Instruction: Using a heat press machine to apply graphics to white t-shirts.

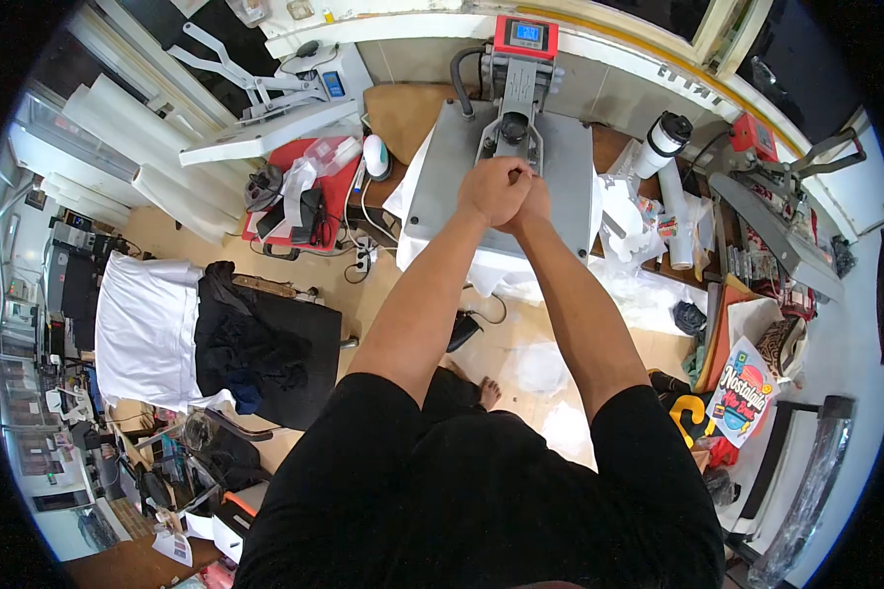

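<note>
A heat press [567, 147] stands at the far edge of the worktable, its grey top plate down. White cloth or sheet material [467, 263] sticks out under the plate's near edge. Both my arms reach forward to the press's lever. My left hand [493, 189] is closed in a fist at the lever's near end. Pressed against it, my right hand [533, 204] is closed there too. My fingers cover most of the handle. Behind them rises the metal lever linkage [518, 93], topped by a red control box [526, 37] with a lit blue display.
A second press [265, 133] stands to the left, above a red tray [295, 191] of loose items. On the right are a white tumbler [664, 142], crumpled film and another press [776, 231]. A chair [300, 339] bears white and black garments. Cables trail near the floor.
</note>
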The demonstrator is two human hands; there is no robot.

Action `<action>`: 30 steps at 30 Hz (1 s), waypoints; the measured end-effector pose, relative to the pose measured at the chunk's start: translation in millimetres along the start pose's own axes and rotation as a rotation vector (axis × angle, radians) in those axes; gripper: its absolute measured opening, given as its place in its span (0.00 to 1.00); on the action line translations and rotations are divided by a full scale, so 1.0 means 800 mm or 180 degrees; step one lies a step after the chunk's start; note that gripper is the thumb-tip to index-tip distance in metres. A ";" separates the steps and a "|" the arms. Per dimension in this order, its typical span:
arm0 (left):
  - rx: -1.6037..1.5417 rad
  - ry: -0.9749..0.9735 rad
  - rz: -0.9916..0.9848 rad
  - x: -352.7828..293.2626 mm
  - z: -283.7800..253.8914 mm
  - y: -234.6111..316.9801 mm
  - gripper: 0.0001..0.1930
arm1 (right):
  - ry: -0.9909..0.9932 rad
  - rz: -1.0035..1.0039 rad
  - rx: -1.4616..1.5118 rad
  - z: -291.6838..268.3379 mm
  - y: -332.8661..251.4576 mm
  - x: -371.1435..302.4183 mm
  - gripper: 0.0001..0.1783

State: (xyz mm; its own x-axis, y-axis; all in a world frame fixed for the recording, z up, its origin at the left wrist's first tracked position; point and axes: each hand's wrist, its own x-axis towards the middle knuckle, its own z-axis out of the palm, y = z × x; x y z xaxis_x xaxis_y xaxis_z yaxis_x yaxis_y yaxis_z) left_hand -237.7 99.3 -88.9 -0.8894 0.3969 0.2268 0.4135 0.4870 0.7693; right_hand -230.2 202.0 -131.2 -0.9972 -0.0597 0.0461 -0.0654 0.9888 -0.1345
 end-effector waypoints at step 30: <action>-0.0046 0.0179 0.0038 0.000 0.009 -0.011 0.12 | 0.0229 0.0131 0.0716 0.009 -0.002 -0.009 0.24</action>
State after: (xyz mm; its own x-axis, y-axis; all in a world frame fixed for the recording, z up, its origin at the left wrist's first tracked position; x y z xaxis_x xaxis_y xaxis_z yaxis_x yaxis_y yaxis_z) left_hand -240.2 100.6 -99.8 -0.8942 0.3581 0.2687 0.4216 0.4711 0.7748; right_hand -223.3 199.8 -138.5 -0.9944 -0.0021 0.1055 -0.0396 0.9342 -0.3545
